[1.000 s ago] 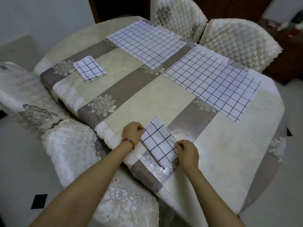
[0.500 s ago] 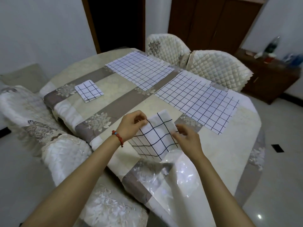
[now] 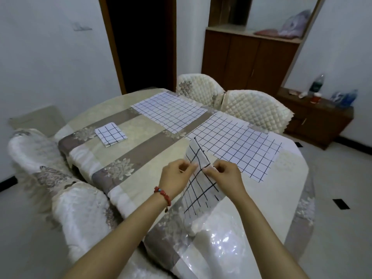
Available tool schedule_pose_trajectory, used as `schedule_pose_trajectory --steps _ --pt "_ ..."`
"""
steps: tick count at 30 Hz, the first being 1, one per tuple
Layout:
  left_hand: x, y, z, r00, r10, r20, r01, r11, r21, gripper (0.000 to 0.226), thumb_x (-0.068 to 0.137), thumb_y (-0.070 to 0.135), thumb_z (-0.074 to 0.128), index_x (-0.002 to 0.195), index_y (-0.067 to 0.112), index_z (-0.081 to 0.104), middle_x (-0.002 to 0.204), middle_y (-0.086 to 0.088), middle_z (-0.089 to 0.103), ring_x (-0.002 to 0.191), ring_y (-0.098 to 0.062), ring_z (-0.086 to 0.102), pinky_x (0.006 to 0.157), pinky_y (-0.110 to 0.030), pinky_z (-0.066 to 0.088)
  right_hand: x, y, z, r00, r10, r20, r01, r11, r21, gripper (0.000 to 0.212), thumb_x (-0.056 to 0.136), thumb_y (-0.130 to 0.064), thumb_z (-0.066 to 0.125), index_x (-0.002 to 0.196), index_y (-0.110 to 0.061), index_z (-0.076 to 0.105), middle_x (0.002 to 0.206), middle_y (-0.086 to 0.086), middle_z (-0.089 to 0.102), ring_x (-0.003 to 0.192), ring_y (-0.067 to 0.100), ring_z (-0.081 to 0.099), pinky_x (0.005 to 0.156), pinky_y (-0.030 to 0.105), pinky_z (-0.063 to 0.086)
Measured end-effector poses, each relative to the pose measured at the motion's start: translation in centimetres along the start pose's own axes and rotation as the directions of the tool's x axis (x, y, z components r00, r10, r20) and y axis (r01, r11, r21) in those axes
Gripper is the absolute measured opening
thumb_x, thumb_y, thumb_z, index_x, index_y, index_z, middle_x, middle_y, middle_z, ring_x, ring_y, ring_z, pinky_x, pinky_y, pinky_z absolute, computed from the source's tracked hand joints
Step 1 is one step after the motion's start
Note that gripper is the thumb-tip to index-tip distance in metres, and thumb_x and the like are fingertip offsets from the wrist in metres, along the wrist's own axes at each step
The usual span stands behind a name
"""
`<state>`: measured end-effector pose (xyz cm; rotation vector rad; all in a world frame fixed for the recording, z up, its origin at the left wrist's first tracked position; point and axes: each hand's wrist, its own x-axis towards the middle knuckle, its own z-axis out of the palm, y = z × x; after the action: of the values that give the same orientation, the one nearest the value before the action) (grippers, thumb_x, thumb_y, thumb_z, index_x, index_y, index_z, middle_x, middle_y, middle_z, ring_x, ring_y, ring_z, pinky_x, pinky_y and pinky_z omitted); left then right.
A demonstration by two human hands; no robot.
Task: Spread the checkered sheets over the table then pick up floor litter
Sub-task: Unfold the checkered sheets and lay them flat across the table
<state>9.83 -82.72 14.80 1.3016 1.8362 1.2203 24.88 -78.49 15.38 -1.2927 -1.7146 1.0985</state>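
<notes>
I hold a folded white sheet with a black check (image 3: 198,190) lifted above the near edge of the table (image 3: 153,168). My left hand (image 3: 177,179) pinches its left side and my right hand (image 3: 225,178) pinches its right side, the cloth hanging partly unfolded between them. Two checkered sheets lie spread flat on the far half, one at the back (image 3: 169,110) and one to the right (image 3: 239,144). Another folded checkered sheet (image 3: 110,133) lies on the left part of the table.
Two quilted chairs (image 3: 251,109) stand at the table's far side and a covered chair (image 3: 66,190) at my left. A wooden cabinet (image 3: 249,59) and a low sideboard with bottles (image 3: 320,109) line the back right. Pale floor with dark tiles (image 3: 341,204) shows right.
Both hands lifted the folded sheet off the table edge and began pulling it apart. My view tilted upward, showing more of the room.
</notes>
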Motion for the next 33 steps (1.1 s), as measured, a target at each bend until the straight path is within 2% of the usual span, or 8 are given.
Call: schedule_pose_trajectory --steps 5,10,16,22,25,27,29,33 --pt "-1.0 1.7 1.8 0.959 -0.224 0.173 0.269 0.911 -0.311 0.028 0.079 0.038 0.066 0.065 0.014 0.065 0.07 -0.006 0.067 0.067 -0.02 0.068 0.059 -0.032 0.059 -0.3 -0.2 0.6 0.994 -0.097 0.043 0.104 0.978 -0.182 0.042 0.074 -0.025 0.072 0.053 -0.023 0.036 0.056 -0.008 0.036 0.051 0.004 0.031 0.051 0.018 0.027" --pt "-0.9 1.6 1.8 0.958 -0.259 0.124 0.287 0.885 -0.367 0.022 0.084 0.012 0.061 0.062 0.008 0.061 0.062 -0.009 0.06 0.059 -0.02 0.062 0.052 -0.026 0.058 -0.4 0.2 0.4 0.99 -0.067 0.127 0.088 0.982 -0.169 0.04 0.066 -0.031 0.079 0.055 -0.023 0.041 0.054 -0.009 0.039 0.05 0.003 0.034 0.048 0.017 0.032" --pt "-0.3 0.6 0.4 0.972 -0.21 0.106 0.235 0.893 -0.383 0.023 0.087 0.013 0.058 0.065 0.008 0.063 0.074 -0.013 0.067 0.065 -0.022 0.067 0.054 -0.022 0.058 -0.5 0.5 -0.3 0.989 -0.007 0.15 0.013 0.999 -0.034 0.016 0.077 -0.025 0.072 0.068 -0.018 0.06 0.063 -0.009 0.055 0.057 -0.001 0.049 0.057 0.016 0.038" --pt "1.0 -1.4 -2.3 0.98 -0.194 0.041 0.196 0.911 -0.362 0.021 0.085 0.01 0.06 0.066 0.002 0.063 0.067 -0.012 0.062 0.057 -0.015 0.065 0.05 -0.017 0.054 -0.6 1.0 -1.9 0.998 0.045 -0.035 -0.041 0.992 0.117 0.017 0.077 -0.013 0.071 0.063 -0.02 0.065 0.069 -0.006 0.063 0.067 0.008 0.058 0.064 0.018 0.046" --pt "1.7 -2.8 -4.2 0.98 -0.2 -0.022 0.188 0.947 -0.261 0.023 0.083 0.008 0.062 0.06 0.007 0.061 0.062 -0.008 0.061 0.058 -0.018 0.06 0.049 -0.018 0.053 -0.3 1.1 -3.3 0.98 0.029 -0.197 -0.004 0.992 0.128 0.01 0.079 -0.014 0.07 0.069 -0.016 0.066 0.069 -0.005 0.063 0.067 0.01 0.056 0.059 0.011 0.044" --pt "2.2 -3.5 -5.0 0.986 -0.134 -0.103 0.136 0.991 0.01 0.017 0.081 0.011 0.065 0.064 0.014 0.064 0.067 -0.001 0.065 0.065 -0.016 0.059 0.06 -0.024 0.052 0.1 1.0 -3.9 0.968 -0.006 -0.251 0.027 0.996 0.079 0.01 0.079 -0.016 0.069 0.072 -0.021 0.065 0.07 -0.007 0.064 0.07 0.009 0.058 0.064 0.018 0.045" --pt "2.3 -3.3 -5.0 0.99 -0.049 -0.135 0.075 0.977 0.198 0.004 0.08 0.017 0.067 0.082 0.014 0.068 0.085 -0.001 0.069 0.078 -0.013 0.059 0.075 -0.025 0.046 0.2 0.5 -3.9 0.973 -0.075 -0.218 0.084 0.996 0.028 0.015 0.079 -0.014 0.069 0.07 -0.025 0.064 0.07 -0.013 0.065 0.07 -0.002 0.059 0.065 0.012 0.044" --pt "2.1 -0.6 -2.5 0.981 0.181 0.065 -0.191 0.951 0.244 0.044 0.074 0.023 0.074 0.115 0.016 0.06 0.117 0.004 0.06 0.11 -0.01 0.051 0.095 -0.018 0.033 0.2 -0.3 -3.0 0.987 -0.161 -0.022 0.16 0.986 -0.045 0.017 0.078 -0.013 0.071 0.07 -0.027 0.066 0.073 -0.018 0.066 0.072 -0.019 0.058 0.064 -0.001 0.04"
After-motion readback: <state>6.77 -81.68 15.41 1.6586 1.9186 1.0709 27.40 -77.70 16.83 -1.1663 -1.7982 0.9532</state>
